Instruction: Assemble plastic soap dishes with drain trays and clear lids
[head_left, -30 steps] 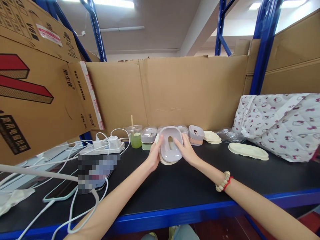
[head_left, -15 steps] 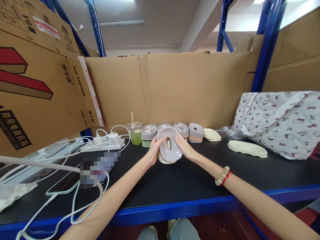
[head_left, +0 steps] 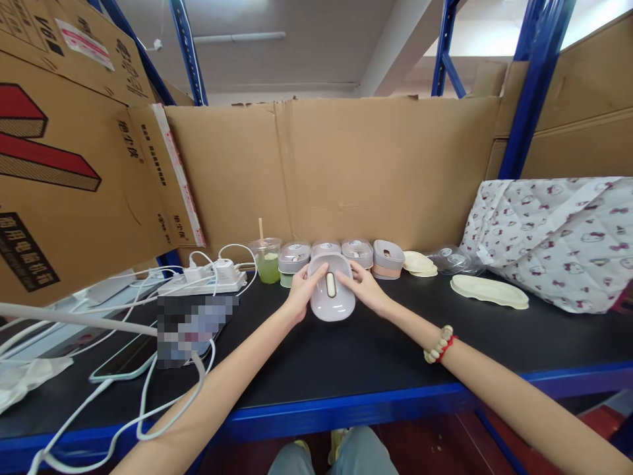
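A pale lilac, rounded plastic lid [head_left: 332, 305] is held tilted above the black tabletop, its glossy top facing me. In its middle is an oval slot filled by a cream strip [head_left: 331, 285]. My left hand [head_left: 302, 290] grips the left edge, thumb pressed on top beside the slot. My right hand [head_left: 366, 290] holds the right edge in the same way, fingers behind. What lies underneath the lid is hidden. Just behind stand several similar lidded boxes, among them one with a green base [head_left: 294, 260] and one with a peach base [head_left: 388, 258].
A cup of green drink [head_left: 268, 264] with a straw stands left of the boxes. Cream trays [head_left: 489, 291] and clear covers [head_left: 452, 261] lie right, near a patterned quilted bag [head_left: 554, 244]. Phones [head_left: 126, 356], a power strip [head_left: 208, 284] and white cables crowd the left.
The lid has tipped slightly and shifted a little left. A cream rim that showed below it has gone from sight, and the cream strip now fills the slot, which looked partly brown before.
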Tool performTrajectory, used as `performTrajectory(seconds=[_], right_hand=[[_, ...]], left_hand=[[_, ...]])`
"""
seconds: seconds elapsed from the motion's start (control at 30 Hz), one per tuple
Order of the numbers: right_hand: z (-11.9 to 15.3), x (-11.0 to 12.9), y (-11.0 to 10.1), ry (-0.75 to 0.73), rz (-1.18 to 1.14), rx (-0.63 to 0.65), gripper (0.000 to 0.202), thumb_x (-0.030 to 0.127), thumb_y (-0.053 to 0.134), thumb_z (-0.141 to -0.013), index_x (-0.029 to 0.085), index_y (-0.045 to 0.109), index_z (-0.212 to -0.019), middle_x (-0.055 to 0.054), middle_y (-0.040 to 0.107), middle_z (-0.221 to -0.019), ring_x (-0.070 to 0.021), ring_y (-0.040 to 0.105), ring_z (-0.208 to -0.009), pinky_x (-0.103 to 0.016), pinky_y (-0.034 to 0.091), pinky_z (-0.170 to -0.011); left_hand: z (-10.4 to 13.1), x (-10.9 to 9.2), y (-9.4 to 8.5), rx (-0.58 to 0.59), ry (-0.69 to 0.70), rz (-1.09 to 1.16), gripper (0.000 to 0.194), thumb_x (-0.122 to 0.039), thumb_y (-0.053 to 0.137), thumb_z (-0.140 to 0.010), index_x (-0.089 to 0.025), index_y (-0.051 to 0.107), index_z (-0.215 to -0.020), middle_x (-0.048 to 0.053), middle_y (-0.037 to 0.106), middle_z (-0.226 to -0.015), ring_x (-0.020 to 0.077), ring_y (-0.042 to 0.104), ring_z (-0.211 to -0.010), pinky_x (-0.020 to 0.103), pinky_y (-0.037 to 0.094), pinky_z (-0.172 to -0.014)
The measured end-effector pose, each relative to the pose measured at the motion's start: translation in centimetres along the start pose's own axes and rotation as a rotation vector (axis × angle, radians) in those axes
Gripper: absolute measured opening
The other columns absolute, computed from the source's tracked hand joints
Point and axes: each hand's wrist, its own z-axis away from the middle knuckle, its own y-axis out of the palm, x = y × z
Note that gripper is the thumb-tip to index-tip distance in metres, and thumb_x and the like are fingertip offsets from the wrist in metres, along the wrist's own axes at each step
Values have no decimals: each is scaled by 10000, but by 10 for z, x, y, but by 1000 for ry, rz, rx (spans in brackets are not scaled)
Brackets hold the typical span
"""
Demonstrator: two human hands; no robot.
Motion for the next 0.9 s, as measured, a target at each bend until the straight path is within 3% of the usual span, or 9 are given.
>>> performTrajectory(seconds=[0.13, 0.3, 0.4, 0.5, 0.57, 0.7, 0.9], right_hand=[[0, 2, 1, -55, 74, -55, 382, 452, 666, -646, 163, 582, -881, -72, 664, -929, -210, 619, -896, -340, 495, -796], [-5, 9, -11, -90, 242, -241, 303, 455, 498, -763, 168, 585, -809, -30, 627, -724, -174, 601, -674, -308, 484, -645], [-10, 17, -44, -100, 470, -473, 229, 350, 474, -780, 172, 580, -876, -38, 622, -774, -168, 581, -637, -325, 469, -662], [-9, 21, -92, -104, 810, -766, 211, 205, 474, -741, 167, 580, -919, -86, 606, -979, -217, 570, -885, -372, 412, -830], [-3, 19, -123, 32, 981, -929, 303, 153, 482, -706, 150, 574, -995, -123, 563, -1074, -263, 503, -1038, -417, 337, -918], [7, 5, -162, 402, 997, -1205, 504, 197, 532, -692, 158, 483, -1192, -176, 460, -1170, -319, 437, -1085, -449, 314, -887], [3, -18, -184, 470, 999, -1274, 453, 210, 549, -691, 185, 495, -1140, -142, 465, -1073, -301, 447, -1032, -453, 358, -857]], left_hand=[[1, 1, -2, 89, 23, -65, 411, -326, 773, -595, -105, 622, -906, 56, 611, -901, 157, 580, -851, 190, 467, -723], [5, 0, -1, 210, -220, -240, 399, -308, 701, -686, -79, 605, -998, 87, 619, -850, 148, 583, -645, 183, 453, -539], [9, 0, 1, 192, -323, -235, 302, -293, 612, -770, -60, 609, -963, 99, 620, -808, 144, 581, -604, 179, 451, -522], [11, -2, 2, 181, -416, -157, 276, -286, 513, -839, -68, 609, -979, 105, 624, -806, 160, 596, -622, 206, 480, -555], [13, -3, 3, 176, -437, -96, 274, -275, 474, -861, -80, 607, -998, 94, 625, -803, 160, 598, -623, 222, 496, -580], [16, -6, 6, 159, -421, -44, 265, -240, 439, -875, -102, 602, -1031, 65, 626, -809, 137, 588, -605, 224, 507, -629], [17, 3, 8, 197, -467, -122, 284, -264, 432, -882, -95, 593, -1043, 64, 619, -766, 143, 586, -618, 228, 498, -676]])
